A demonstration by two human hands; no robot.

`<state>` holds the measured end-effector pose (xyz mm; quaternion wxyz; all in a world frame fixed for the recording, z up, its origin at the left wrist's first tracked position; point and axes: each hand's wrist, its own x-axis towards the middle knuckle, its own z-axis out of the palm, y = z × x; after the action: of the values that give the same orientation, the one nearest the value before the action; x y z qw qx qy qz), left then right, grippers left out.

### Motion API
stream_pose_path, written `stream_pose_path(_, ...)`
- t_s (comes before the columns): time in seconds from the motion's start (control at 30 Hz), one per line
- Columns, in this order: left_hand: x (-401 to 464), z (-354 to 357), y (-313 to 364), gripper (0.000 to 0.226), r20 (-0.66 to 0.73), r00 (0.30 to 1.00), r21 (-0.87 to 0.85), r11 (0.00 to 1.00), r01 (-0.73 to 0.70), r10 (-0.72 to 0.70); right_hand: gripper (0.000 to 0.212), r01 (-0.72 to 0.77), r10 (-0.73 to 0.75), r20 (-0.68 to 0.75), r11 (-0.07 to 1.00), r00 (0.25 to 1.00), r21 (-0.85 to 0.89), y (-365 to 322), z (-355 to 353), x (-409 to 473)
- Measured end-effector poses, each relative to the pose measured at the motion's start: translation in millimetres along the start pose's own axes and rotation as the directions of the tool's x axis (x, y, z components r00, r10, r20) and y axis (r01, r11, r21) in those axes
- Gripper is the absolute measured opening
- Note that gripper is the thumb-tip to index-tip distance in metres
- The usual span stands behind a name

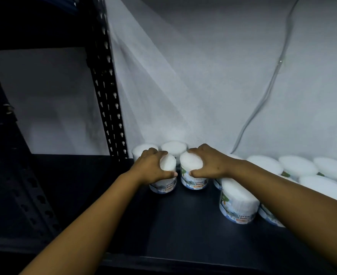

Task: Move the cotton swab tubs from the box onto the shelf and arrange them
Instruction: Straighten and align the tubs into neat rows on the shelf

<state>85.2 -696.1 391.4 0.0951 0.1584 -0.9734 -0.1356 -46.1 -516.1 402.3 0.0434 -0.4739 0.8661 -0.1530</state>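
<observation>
- My left hand (153, 167) is gripping the top of one cotton swab tub (164, 179), fingers curled over its far edge and thumb pressing on the near side.
- My right hand (207, 164) is gripping a second tub (193, 175) the same way, thumb tucked at the front of its white top.
- Both tubs are standing on the dark shelf (183, 225), just beside each other, each tilting a little; their "Cotton Buds" labels are facing me.
- My hands are sitting apart, each on its own tub, with a narrow gap between them.
- Right behind the two I am holding, two more tubs (174, 148) are standing upright against the white wall (213, 76).
- To the right, under and beyond my right forearm, a group of other tubs (239, 201) is standing on the same shelf, the nearest one at the front, the rest (296, 165) lining up toward the back.
- A black slotted upright (108, 92) is rising at the shelf's back left corner, just left of the rear tubs.
- A thin pale cable (270, 86) is hanging down the wall on the right.
- The box is not showing in this view.
</observation>
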Motion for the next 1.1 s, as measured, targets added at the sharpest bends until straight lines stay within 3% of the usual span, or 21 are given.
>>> stream_pose_path(0.83,7,10,0,0.089,0.080,0.994,-0.061,0.996,-0.071,0.076,0.076,-0.067,0.068,0.022,0.996,0.997,-0.051,-1,12,-9)
stream_pose_path(0.97,-2,13,-3,0.092,-0.005,0.996,-0.072,0.994,-0.085,0.084,0.079,-0.037,0.037,0.000,0.996,0.999,-0.086,-1,10,-12)
stream_pose_path(1.1,-23,18,-9,0.090,-0.175,0.983,0.049,0.998,-0.041,0.048,0.071,0.014,-0.031,-0.105,0.987,0.994,-0.158,-11,9,-19)
